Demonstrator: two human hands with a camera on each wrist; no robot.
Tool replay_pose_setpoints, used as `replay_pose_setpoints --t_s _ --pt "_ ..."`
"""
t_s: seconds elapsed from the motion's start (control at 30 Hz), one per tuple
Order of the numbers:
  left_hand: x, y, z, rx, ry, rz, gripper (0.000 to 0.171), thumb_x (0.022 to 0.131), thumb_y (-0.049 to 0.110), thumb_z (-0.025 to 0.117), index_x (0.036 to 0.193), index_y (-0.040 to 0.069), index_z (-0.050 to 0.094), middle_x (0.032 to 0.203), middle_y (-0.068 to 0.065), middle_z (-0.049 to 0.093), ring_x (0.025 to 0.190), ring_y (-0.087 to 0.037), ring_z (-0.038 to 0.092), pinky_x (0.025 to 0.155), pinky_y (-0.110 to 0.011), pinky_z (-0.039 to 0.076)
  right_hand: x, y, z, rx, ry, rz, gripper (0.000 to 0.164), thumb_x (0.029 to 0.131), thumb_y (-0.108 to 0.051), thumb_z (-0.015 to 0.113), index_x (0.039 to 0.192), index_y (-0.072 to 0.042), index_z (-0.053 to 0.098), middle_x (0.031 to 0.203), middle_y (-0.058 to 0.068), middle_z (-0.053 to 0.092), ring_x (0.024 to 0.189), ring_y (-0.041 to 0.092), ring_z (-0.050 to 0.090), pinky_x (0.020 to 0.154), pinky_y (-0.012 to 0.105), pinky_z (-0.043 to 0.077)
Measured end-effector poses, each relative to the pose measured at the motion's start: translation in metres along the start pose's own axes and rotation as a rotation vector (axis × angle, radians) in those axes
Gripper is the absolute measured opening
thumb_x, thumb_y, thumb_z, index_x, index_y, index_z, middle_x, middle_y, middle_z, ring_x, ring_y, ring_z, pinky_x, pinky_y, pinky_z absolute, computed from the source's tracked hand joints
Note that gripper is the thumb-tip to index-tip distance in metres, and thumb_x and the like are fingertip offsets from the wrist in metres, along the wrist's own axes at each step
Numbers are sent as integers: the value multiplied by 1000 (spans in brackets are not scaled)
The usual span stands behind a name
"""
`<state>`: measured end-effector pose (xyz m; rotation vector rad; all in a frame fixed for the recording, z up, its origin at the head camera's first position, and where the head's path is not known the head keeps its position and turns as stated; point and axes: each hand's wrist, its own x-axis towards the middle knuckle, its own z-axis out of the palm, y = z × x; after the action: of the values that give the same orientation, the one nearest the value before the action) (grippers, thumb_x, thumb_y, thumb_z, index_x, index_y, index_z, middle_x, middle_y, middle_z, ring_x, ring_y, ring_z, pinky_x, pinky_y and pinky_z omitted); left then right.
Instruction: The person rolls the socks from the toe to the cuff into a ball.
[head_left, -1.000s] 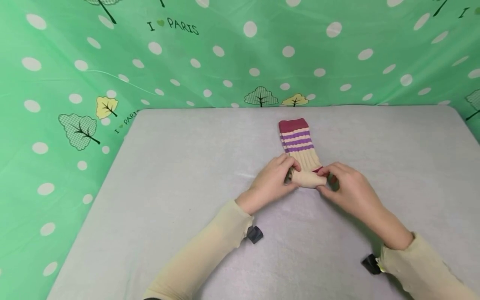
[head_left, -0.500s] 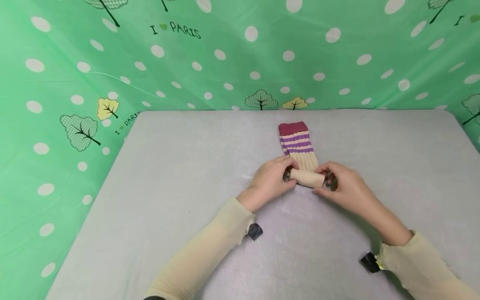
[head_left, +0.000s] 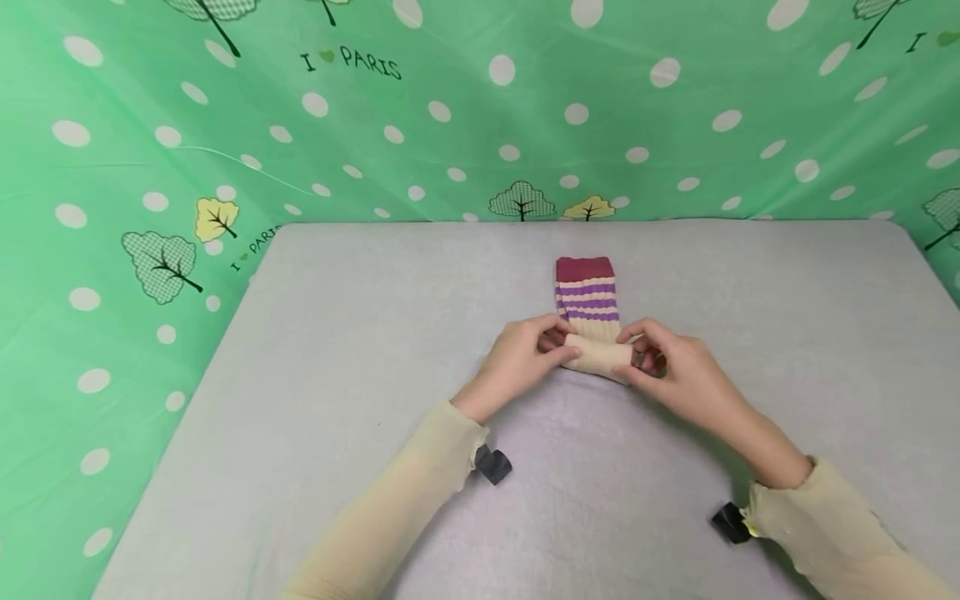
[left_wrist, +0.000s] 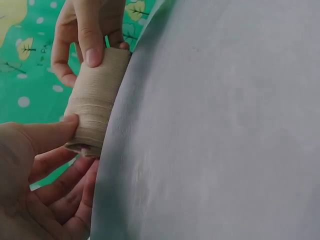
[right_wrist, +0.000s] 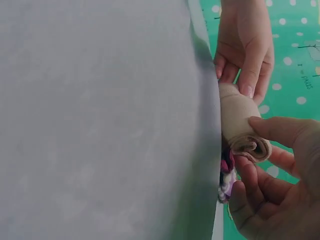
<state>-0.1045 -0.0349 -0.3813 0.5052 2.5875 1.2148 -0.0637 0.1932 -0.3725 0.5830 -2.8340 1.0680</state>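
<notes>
A pair of cream socks [head_left: 588, 302] with purple stripes and a dark red cuff lies on the table, cuff toward the back. Its near end is rolled into a cream tube. My left hand [head_left: 521, 357] grips the roll's left end, thumb on the near side. At the right end my right hand [head_left: 675, 367] pinches the roll between thumb and fingers. The right wrist view shows the coiled layers at the end of the rolled sock [right_wrist: 241, 117]. In the left wrist view the rolled sock [left_wrist: 97, 95] lies between both hands, its striped part hidden.
A grey cloth [head_left: 337, 333] covers the table. Behind and to the left hangs a green curtain [head_left: 420, 100] with white dots, trees and lettering. A small black piece [head_left: 492, 465] sits at the left cuff, another black piece [head_left: 731, 523] at the right.
Both hands have shifted slightly left with the roll. The striped part and cuff have slid toward the front, and less of the cream leg shows beyond the roll.
</notes>
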Motion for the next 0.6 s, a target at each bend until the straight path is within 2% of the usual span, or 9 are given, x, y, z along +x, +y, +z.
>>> replay_pose_setpoints --t_s 0.1,0.27,0.37,0.47,0.6 --pt "-3 -2 -2 -8 6 -26 23 93 27 71 111 12 68 102 -4 72 88 -12 68 78 -18 54 3 -3 1 44 -40 32 28 86 -15 78 110 -13 63 74 -3 61 66 7 51 59 20 44" --pt "-6 -3 -3 36 17 -72 20 94 29 69 105 12 68 98 -3 72 83 -10 65 75 -19 52 10 -3 0 87 -126 114 21 92 -19 72 111 -11 65 76 0 63 66 11 51 58 22 42" --pt "-6 -1 -3 66 29 -82 23 95 31 68 107 12 69 101 -3 71 85 -11 65 75 -20 52 16 -2 -1 90 -166 155 20 95 -18 68 112 -10 65 77 2 64 66 13 50 57 23 40" --pt "-6 0 -3 81 55 -34 23 96 29 68 112 13 68 109 -3 67 92 -13 65 80 -21 54 21 0 -1 90 -194 181 20 96 -19 66 113 -8 65 80 4 66 67 15 51 57 23 41" --pt "-7 -1 -3 93 62 92 24 91 21 73 113 13 65 117 -4 61 105 -16 62 94 -26 53 25 1 -3 111 -213 202 22 97 -21 65 113 -6 66 84 7 67 70 17 52 58 24 41"
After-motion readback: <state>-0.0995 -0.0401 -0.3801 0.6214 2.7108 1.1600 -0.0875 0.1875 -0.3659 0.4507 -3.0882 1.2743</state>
